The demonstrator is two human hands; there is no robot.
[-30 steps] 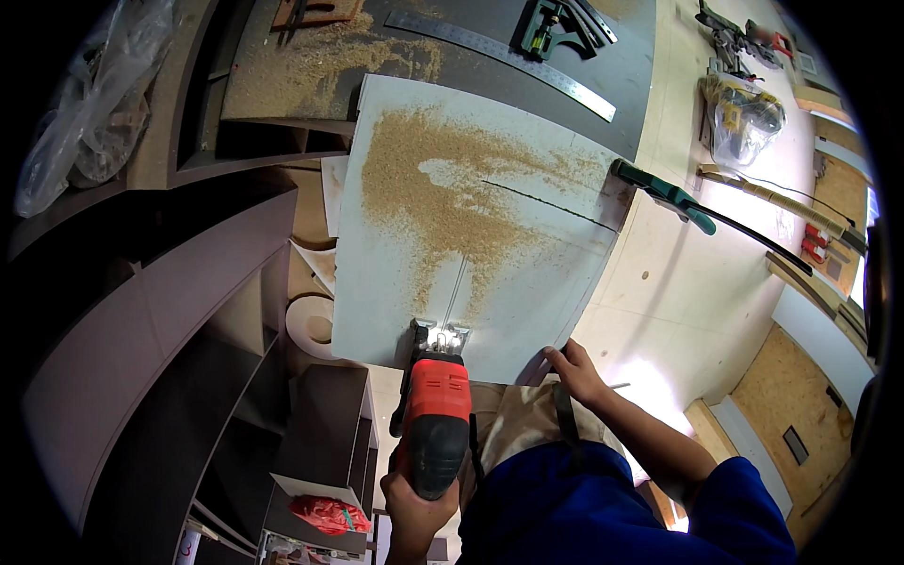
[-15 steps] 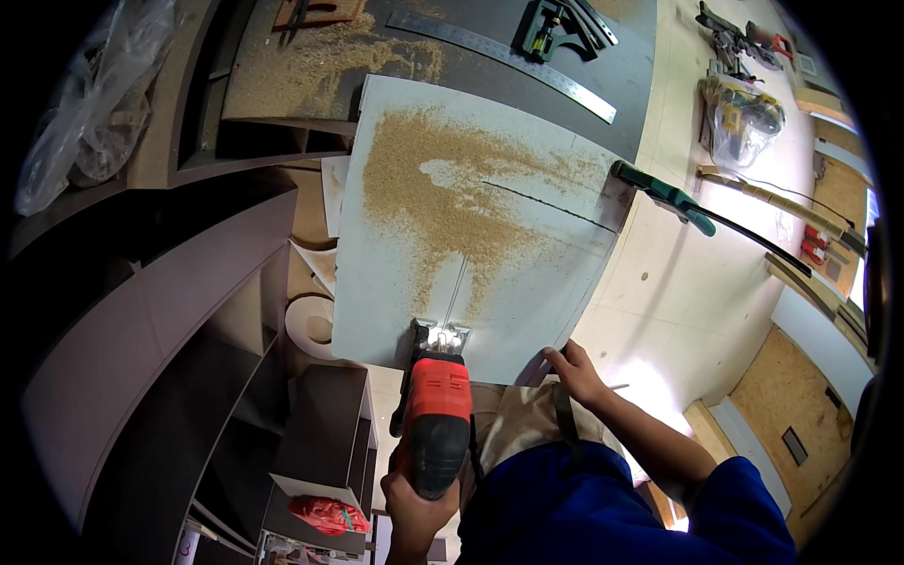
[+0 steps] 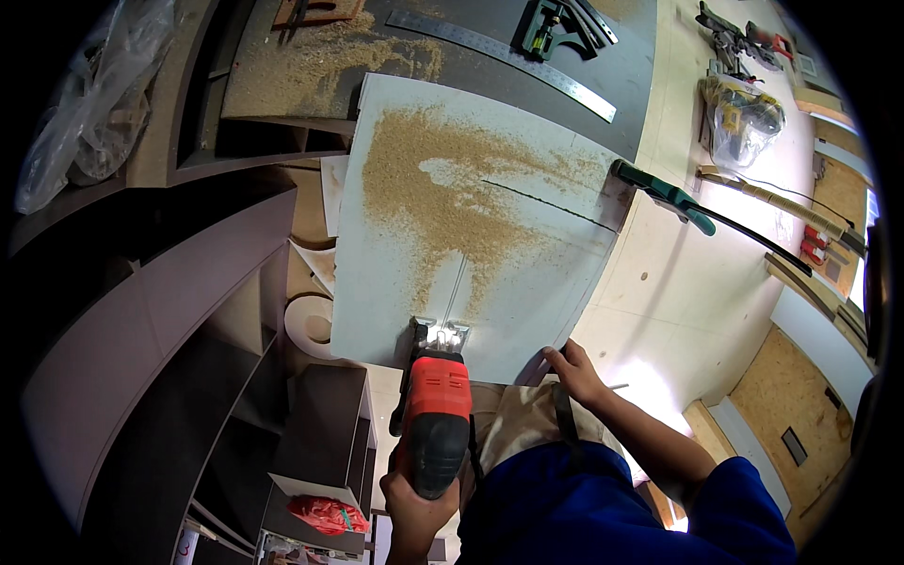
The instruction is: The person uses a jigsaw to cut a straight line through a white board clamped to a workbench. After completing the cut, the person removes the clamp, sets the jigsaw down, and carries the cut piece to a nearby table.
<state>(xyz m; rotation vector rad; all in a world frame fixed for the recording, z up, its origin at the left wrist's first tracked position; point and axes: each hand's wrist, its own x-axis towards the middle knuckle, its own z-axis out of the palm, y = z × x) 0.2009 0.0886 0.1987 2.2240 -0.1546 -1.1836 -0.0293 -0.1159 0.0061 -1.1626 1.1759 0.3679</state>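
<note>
My left hand [image 3: 417,506] is closed around the rear grip of a red and black jigsaw [image 3: 441,388]. The saw's metal foot rests on a white board [image 3: 537,282] near its front edge, lit by a bright lamp. Ahead of the foot run thin parallel lines on the board up to a wide patch of sawdust [image 3: 405,179]. With fingers bent over the board's near right edge, my right hand [image 3: 576,372] grips it. A green clamp [image 3: 669,196] sits at the right edge, next to a dark slit in the board. The saw blade is hidden.
Beyond the board, a dark worktop carries a long steel ruler [image 3: 499,61], a green square tool [image 3: 556,33] and scattered sawdust. Dark cabinet carcasses [image 3: 179,273] stand on the left. A bagged power tool [image 3: 744,122] lies on the floor at right. A white roll [image 3: 306,328] is left of the board.
Almost nothing differs. The board has shifted very slightly, while the jigsaw and both hands keep practically the same place.
</note>
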